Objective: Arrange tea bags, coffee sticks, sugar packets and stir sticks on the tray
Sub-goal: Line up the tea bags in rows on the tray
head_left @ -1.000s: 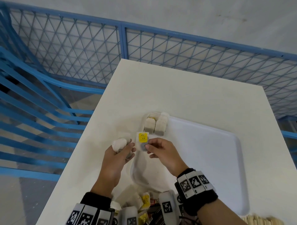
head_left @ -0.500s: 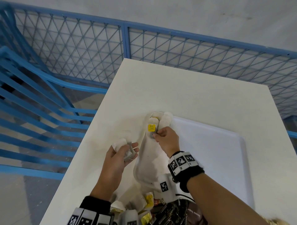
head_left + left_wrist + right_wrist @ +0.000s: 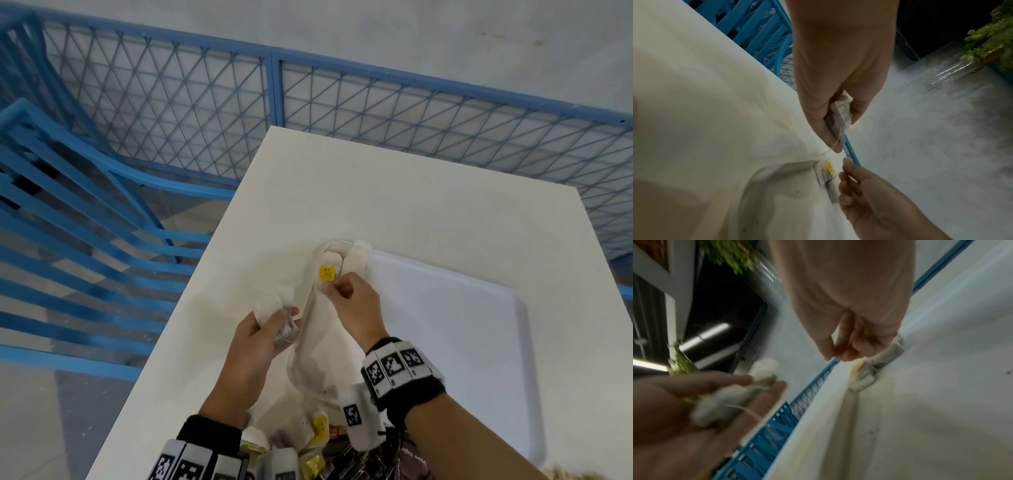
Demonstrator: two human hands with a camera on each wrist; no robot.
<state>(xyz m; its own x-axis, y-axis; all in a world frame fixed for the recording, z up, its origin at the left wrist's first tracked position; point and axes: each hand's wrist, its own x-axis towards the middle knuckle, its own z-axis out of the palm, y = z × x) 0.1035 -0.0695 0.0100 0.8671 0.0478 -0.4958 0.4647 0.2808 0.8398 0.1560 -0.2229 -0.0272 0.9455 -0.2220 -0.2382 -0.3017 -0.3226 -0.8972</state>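
A white tray [image 3: 445, 325] lies on the white table [image 3: 376, 192]. Several tea bags [image 3: 356, 260] are packed into its far left corner. The nearest one, a tea bag with a yellow tag [image 3: 327, 273], lies on the row, also seen from the wrists [image 3: 826, 170] [image 3: 861, 374]. My right hand [image 3: 330, 289] hovers just at its near end, fingers curled together, with nothing visible between them [image 3: 838, 356]. My left hand [image 3: 281, 318] waits left of the tray and grips a small bunch of tea bags [image 3: 840, 113], a string dangling from it.
A heap of tea bags and packets [image 3: 308, 442] lies at the table's near edge under my wrists. Wooden stir sticks [image 3: 582, 474] peek in at the bottom right. A blue mesh fence [image 3: 274, 85] and blue chairs [image 3: 85, 222] stand beyond the table.
My right hand carried the yellow-tagged tea bag from beside my left hand forward to the tray's far corner and set it on the row. My left hand kept its bunch.
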